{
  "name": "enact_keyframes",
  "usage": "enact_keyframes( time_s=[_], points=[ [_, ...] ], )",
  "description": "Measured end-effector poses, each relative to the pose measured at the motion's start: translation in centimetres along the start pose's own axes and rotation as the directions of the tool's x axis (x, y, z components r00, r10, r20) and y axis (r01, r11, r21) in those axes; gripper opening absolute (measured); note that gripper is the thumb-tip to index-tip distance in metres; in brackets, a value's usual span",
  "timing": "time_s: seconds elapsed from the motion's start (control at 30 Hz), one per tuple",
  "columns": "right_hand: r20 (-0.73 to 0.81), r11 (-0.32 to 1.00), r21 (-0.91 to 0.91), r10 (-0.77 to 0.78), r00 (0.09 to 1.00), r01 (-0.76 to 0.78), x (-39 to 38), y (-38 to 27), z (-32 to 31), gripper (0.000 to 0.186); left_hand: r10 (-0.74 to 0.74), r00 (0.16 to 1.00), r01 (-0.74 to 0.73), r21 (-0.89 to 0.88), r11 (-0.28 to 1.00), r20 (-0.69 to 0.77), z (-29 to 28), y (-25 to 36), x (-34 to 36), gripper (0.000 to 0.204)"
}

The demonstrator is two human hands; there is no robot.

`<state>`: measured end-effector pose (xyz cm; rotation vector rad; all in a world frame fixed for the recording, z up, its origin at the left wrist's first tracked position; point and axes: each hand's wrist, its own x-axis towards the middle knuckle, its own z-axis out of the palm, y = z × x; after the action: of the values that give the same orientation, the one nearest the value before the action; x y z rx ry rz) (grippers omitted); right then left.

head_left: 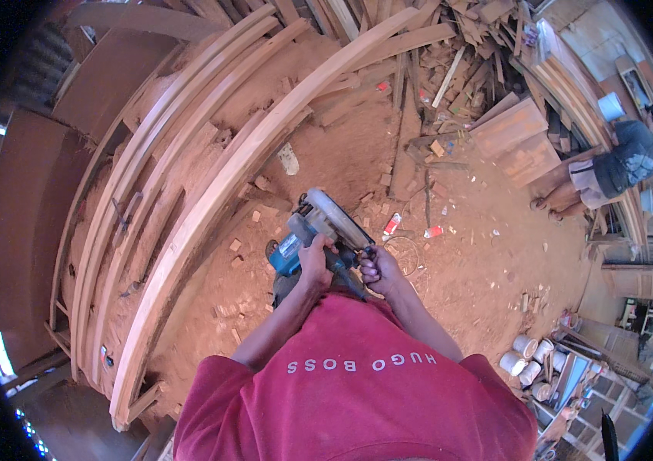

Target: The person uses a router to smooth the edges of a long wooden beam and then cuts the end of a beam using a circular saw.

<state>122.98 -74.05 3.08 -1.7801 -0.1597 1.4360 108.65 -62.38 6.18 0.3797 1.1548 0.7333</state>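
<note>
A teal circular saw (286, 255) with a grey metal blade guard (332, 214) is held in front of my body, above the sawdust-covered floor. My left hand (315, 263) is closed around its handle. At the saw's right end, my right hand (380, 270) has its fingers curled on a dark part by the edge of the guard; what that part is, I cannot make out. The blade itself is hidden. To the left of the saw runs a long pale timber beam (188, 219), apart from both hands.
More long boards (123, 173) lie beyond the beam on the left. Wood offcuts (468, 88) are heaped at the far right. Another person (626, 163) stands bent over at the right. White buckets (524, 347) cluster at lower right, and small blocks and red litter (392, 223) dot the floor.
</note>
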Motion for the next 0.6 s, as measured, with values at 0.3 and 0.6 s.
enact_keyframes(
  time_s=[0.3, 0.6],
  points=[
    [0.027, 0.339, -0.879, -0.665, 0.746, 0.334, -4.8, -2.3, 0.2, 0.042, 0.011, 1.0, -0.014, 0.102, 0.995, 0.028, 2.3, 0.6, -0.7, 0.01],
    [-0.261, 0.776, -0.564, -0.493, 0.83, 0.283, -1.2, -0.1, 0.3, 0.051, -0.029, 0.999, 0.024, 0.123, 0.992, 0.035, 2.9, 0.4, -0.4, 0.01]
  ],
)
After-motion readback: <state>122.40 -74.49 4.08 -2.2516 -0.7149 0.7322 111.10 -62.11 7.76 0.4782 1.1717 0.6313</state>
